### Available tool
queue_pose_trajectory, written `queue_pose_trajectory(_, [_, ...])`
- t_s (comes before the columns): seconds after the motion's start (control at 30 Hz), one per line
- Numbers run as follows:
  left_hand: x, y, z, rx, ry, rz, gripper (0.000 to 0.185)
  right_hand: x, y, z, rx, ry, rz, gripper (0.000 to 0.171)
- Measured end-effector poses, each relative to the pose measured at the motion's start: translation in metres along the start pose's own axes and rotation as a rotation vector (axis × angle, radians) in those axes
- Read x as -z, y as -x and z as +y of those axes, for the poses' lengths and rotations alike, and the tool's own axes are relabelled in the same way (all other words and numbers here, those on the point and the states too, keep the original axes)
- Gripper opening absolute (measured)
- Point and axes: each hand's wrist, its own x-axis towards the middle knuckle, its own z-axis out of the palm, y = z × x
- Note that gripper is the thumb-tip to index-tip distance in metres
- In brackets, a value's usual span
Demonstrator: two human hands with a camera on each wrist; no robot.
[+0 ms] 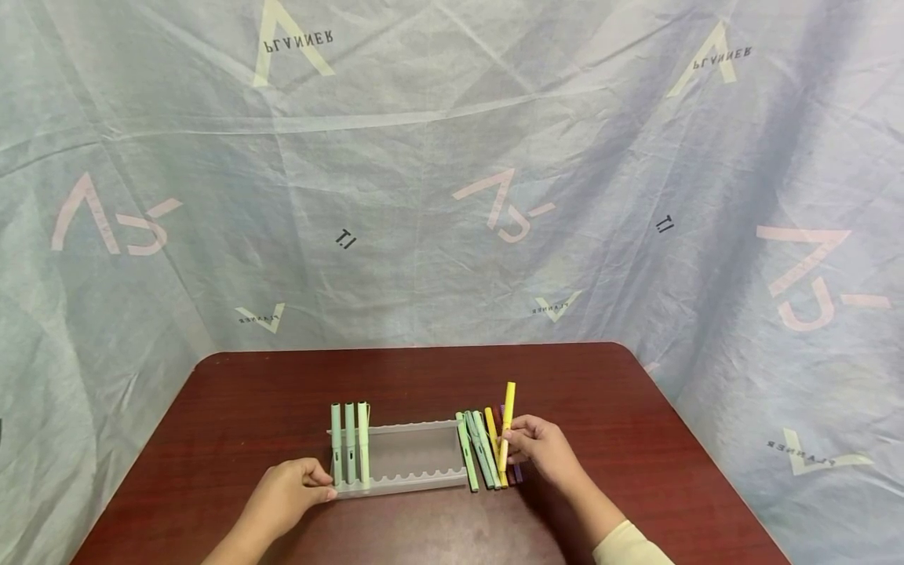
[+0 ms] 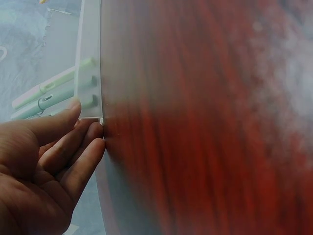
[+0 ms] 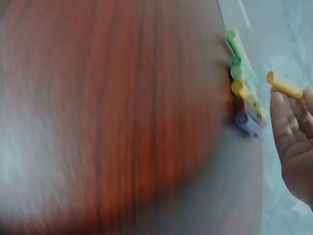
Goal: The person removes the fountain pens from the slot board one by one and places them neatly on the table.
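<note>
My right hand pinches a yellow pen, held nearly upright above a row of loose pens; its end also shows in the right wrist view. At its near left corner, the clear plastic pen rack is pinched between the thumb and fingers of my left hand. Two grey-green pens and one pale green pen lie side by side across the rack's left end. In the left wrist view, the thumb presses the corner of the rack's notched edge.
Loose pens lie right of the rack: a light green pen, other greens, a yellow pen, a dark red one and a purple pen. Everything stands on a dark red wooden table, with a printed grey cloth hanging behind it.
</note>
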Motion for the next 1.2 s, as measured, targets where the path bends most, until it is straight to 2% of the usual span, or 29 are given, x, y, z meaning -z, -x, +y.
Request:
queue_pose_trajectory(0.2, [0.0,0.001,0.0,-0.001,0.0,0.005,0.017,0.019,0.001,0.004,-0.041,0.001,0.048,0.033])
queue_pose_trajectory(0.33, [-0.001,0.001,-0.001,-0.005,0.0,0.01,0.018,0.027,0.0,0.009,-0.09,0.046,0.103,0.034])
queue_pose_trajectory(0.47, [-0.001,0.0,-0.002,-0.006,0.003,0.014,0.018,0.032,0.0,0.016,-0.13,0.098,0.12,0.031])
queue_pose_trajectory(0.87, [-0.001,0.0,-0.001,0.0,0.006,0.001,0.018,0.029,0.002,0.021,-0.222,0.261,0.107,0.021])
queue_pose_trajectory(1.2, [-0.001,0.0,-0.002,-0.003,0.009,0.008,0.018,0.026,-0.004,0.024,-0.253,0.285,0.123,0.025])
